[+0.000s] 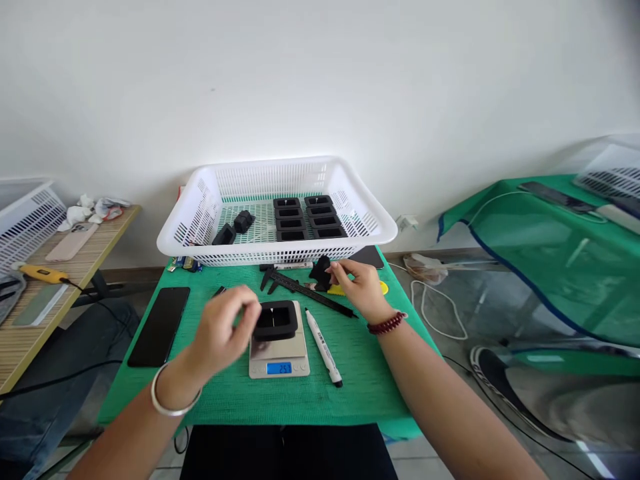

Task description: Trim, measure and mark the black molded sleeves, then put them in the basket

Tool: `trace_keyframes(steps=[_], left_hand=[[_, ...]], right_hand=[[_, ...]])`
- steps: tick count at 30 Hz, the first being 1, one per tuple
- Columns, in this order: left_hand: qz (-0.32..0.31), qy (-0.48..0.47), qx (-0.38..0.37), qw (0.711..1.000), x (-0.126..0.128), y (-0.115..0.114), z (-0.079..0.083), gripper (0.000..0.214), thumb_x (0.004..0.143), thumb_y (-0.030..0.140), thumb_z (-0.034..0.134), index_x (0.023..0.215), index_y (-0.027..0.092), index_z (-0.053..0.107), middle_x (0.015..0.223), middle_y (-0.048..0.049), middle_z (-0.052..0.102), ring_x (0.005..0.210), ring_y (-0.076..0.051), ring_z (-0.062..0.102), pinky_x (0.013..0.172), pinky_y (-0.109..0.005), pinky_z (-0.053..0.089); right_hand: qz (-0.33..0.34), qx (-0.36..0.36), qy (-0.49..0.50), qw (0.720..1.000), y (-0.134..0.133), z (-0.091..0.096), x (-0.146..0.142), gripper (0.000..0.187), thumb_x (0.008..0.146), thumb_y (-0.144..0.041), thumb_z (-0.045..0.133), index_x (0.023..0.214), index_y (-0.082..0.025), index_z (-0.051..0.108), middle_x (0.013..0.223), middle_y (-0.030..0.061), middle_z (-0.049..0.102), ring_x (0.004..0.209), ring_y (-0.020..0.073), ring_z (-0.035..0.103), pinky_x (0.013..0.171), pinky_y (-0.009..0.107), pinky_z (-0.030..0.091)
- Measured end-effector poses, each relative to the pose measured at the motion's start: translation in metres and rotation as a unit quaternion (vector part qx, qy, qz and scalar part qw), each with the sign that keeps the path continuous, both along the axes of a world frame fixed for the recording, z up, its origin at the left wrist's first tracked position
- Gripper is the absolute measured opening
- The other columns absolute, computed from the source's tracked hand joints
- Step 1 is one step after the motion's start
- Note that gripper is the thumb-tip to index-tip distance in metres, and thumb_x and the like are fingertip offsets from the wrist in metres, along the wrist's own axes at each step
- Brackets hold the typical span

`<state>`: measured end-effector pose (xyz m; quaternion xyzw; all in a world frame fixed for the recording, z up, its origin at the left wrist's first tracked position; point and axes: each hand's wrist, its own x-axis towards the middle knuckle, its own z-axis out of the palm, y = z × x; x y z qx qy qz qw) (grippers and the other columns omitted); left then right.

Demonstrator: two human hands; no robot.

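On scale (279, 353): black frame (277, 320), immediately right of left hand (220, 333), long axis left-right. Left grip curled at its rim; blurred, cannot tell if holding. Right hand (361, 288) farther off, grip clasping small black part (321, 272).

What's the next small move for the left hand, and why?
Probably lift the left hand clear of the black part on the scale: its fingers sit at the part's rim while the blue display is lit, so contact could skew the reading. The right hand holds a small black piece.

Phone (159, 325), marker (323, 347), white basket (280, 253)
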<state>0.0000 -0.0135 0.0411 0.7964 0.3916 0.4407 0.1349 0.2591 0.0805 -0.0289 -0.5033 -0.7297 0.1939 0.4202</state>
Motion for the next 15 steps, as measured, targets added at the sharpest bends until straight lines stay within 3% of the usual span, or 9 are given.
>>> trace_keyframes(steps=[2, 4, 7, 12, 15], left_hand=[[0.098, -0.02, 0.026, 0.995, -0.016, 0.021, -0.021, 0.018, 0.093, 0.019, 0.045, 0.075, 0.019, 0.048, 0.06, 0.0027, 0.049, 0.052, -0.01, 0.045, 0.051, -0.023, 0.037], [0.14, -0.021, 0.009, 0.99, -0.027, 0.031, -0.042, 0.017, 0.093, 0.022, 0.046, 0.076, 0.019, 0.049, 0.059, 0.0028, 0.049, 0.052, -0.01, 0.046, 0.051, -0.023, 0.038], [0.115, 0.007, -0.069, 0.991, -0.031, 0.033, -0.058, 0.016, 0.093, 0.025, 0.046, 0.08, 0.019, 0.053, 0.061, 0.0024, 0.051, 0.054, -0.011, 0.049, 0.053, -0.023, 0.04], [0.032, 0.039, -0.07, 0.996, -0.028, 0.031, -0.053, 0.023, 0.096, 0.029, 0.038, 0.083, 0.018, 0.055, 0.07, -0.0021, 0.057, 0.066, -0.014, 0.054, 0.062, -0.027, 0.044], [-0.011, 0.025, -0.069, 0.997, -0.03, 0.033, -0.052, 0.036, 0.097, 0.042, 0.031, 0.091, 0.017, 0.057, 0.076, -0.0049, 0.057, 0.073, -0.017, 0.055, 0.066, -0.031, 0.046]], right_hand=[[0.007, -0.004, -0.004, 1.0, -0.001, 0.0, -0.001, 0.04, 0.093, -0.045, 0.045, 0.074, -0.018, 0.067, 0.061, 0.0017, 0.066, 0.056, 0.014, 0.061, 0.056, 0.025, 0.045], [0.013, -0.009, -0.007, 1.0, -0.002, 0.001, -0.002, 0.04, 0.093, -0.046, 0.045, 0.073, -0.018, 0.067, 0.06, 0.0018, 0.066, 0.055, 0.014, 0.061, 0.055, 0.025, 0.045], [0.023, -0.011, -0.018, 0.999, -0.005, 0.003, -0.006, 0.039, 0.093, -0.046, 0.045, 0.074, -0.019, 0.067, 0.061, 0.0022, 0.067, 0.055, 0.0147, 0.061, 0.054, 0.026, 0.046], [0.044, -0.005, -0.051, 0.998, -0.01, 0.007, -0.012, 0.037, 0.092, -0.046, 0.045, 0.075, -0.021, 0.066, 0.061, 0.002, 0.067, 0.053, 0.0146, 0.06, 0.053, 0.027, 0.044], [0.052, -0.011, -0.057, 0.997, -0.012, 0.008, -0.014, 0.039, 0.093, -0.048, 0.044, 0.075, -0.021, 0.066, 0.062, 0.0023, 0.068, 0.054, 0.0149, 0.06, 0.053, 0.027, 0.044]])
